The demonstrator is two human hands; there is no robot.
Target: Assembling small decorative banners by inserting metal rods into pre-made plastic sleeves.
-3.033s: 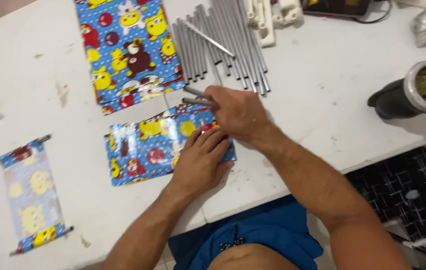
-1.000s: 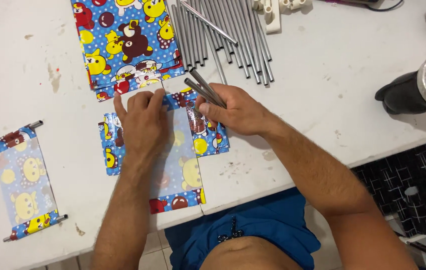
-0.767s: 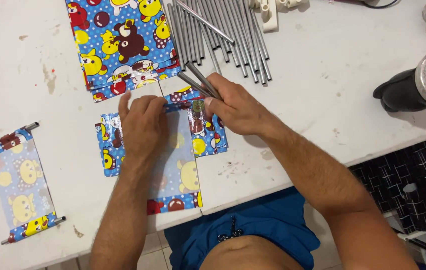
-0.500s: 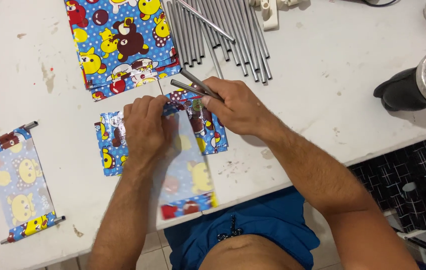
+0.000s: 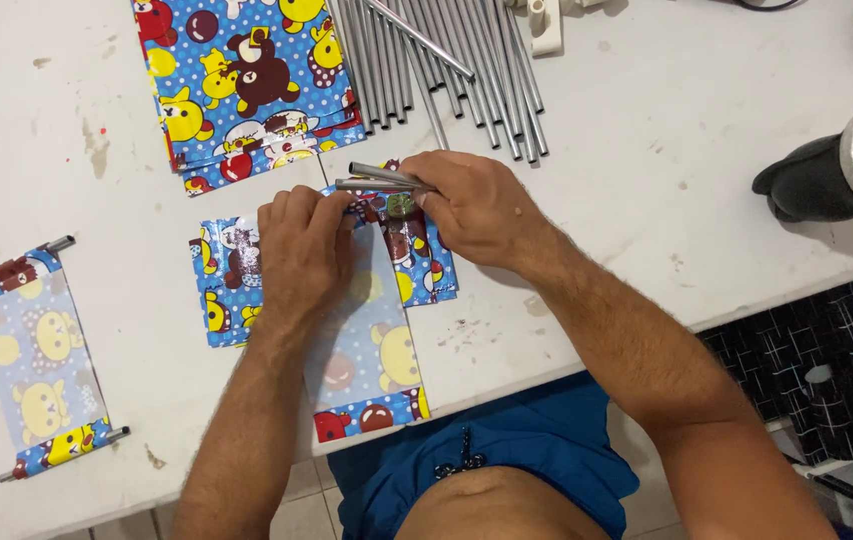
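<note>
Head view, looking down at my two hands over a white table point(image 5: 646, 150). Nearest to me, a printed sheet point(image 5: 371, 375) lies face down, its pale back up, its near end reaching the table's near edge. My left hand point(image 5: 298, 250) lies flat on its far end, fingers together, pressing it down onto a small pile of the same printed sheets point(image 5: 221, 290) beneath. Just to the right, my right hand point(image 5: 476, 205) is closed around two short metal tubes point(image 5: 376, 178), which stick out to the left, just past my left fingertips. Off to the left, well apart, lies a finished piece point(image 5: 41, 350): a sheet with a tube through each end. Farther away sits a stack of printed sheets point(image 5: 246, 80), and to its right a row of long metal tubes point(image 5: 436, 60). At the far right stands a dark cup point(image 5: 841, 170) with green herb inside.
</note>
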